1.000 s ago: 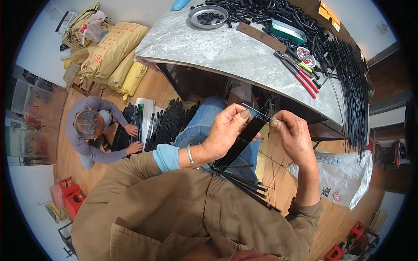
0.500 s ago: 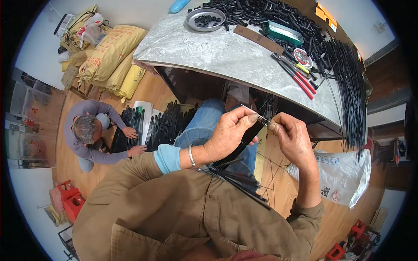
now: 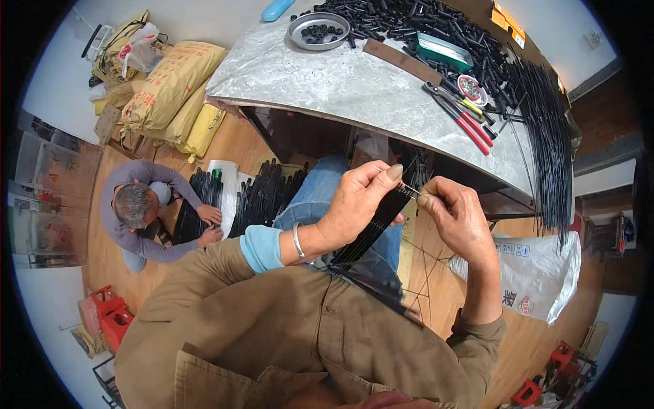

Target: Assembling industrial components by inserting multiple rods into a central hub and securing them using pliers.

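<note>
A bundle of thin black rods (image 3: 373,228) slants across my lap, its upper ends between my hands. My left hand (image 3: 354,206), with a bracelet and a light blue cuff, is closed round the upper part of the bundle. Its thumb is raised against the forefinger, and other fingertips show past the rods' far side. My right hand (image 3: 455,213) pinches a thin, shiny wire-like piece (image 3: 410,187) at the rod ends. That piece spans the small gap between both hands. Its exact kind is too small to make out.
Ahead stands a grey marbled table (image 3: 300,85) with black tubes (image 3: 415,24), a metal dish (image 3: 319,32), red-handled pliers (image 3: 470,129) and long black rods (image 3: 545,136). A co-worker (image 3: 139,208) crouches at left by rod bundles (image 3: 262,201). Sacks (image 3: 174,85) lie behind; a white sack (image 3: 538,273) lies right.
The light-coloured wire end that stuck up past my left thumb no longer shows there. My left thumb has lifted slightly. The co-worker's hands have shifted a little over the rods.
</note>
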Motion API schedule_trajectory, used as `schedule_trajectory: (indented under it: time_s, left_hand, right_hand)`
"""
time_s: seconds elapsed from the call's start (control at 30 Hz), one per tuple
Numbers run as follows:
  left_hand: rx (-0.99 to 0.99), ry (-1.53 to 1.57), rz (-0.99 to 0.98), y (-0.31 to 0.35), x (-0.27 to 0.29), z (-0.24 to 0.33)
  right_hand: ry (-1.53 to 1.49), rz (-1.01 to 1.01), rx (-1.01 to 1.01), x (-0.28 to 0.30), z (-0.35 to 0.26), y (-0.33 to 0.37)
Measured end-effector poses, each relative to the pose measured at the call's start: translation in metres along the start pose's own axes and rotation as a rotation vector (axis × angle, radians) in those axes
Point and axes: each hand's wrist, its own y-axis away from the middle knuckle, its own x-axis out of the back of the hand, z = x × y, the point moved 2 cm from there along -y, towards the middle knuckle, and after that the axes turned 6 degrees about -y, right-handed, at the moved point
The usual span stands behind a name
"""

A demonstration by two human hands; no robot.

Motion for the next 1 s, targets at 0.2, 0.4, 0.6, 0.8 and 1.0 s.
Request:
schedule_trajectory:
  time_s: [0.2,0.4,0.6,0.8,1.0]
  left_hand:
    - [0.048,0.182,0.077,0.002,0.001,0.000]
    - [-0.072,0.185,0.129,0.007,0.006,-0.005]
    - [-0.180,0.112,-0.023,0.003,-0.002,-0.011]
    - [-0.310,-0.315,0.091,0.006,0.008,0.004]
    - [-0.425,-0.378,0.106,0.001,0.021,0.005]
  right_hand:
    - [-0.054,-0.003,-0.024,0.002,0.008,-0.001]
    - [-0.065,-0.045,0.024,-0.001,0.006,-0.007]
    - [-0.120,-0.027,-0.078,-0.002,0.020,0.004]
    - [-0.290,-0.150,-0.174,0.003,0.014,-0.001]
    - [-0.493,-0.411,-0.236,-0.005,0.061,-0.003]
